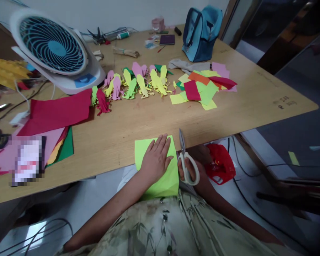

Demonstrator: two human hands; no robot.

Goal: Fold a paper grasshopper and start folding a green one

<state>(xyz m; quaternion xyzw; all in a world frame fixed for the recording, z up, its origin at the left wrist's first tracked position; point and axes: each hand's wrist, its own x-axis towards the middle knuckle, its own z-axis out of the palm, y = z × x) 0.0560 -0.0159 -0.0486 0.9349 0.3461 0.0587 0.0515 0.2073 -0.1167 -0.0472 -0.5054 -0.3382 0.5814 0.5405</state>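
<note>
Left hand (156,160) open, pressing; right hand (190,168) gripping white-handled metal scissors (183,156)!
I judge this lime-green rectangular paper sheet (162,185) light, easily creased: best held by its edges.

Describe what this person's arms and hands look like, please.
Both forearms are bare, and the left hand wears no glove, ring or watch that I can see. The right hand, also ungloved, is partly hidden. The pale garment has leafy printed sprigs; its left sleeve shows only at the bottom edge.
</note>
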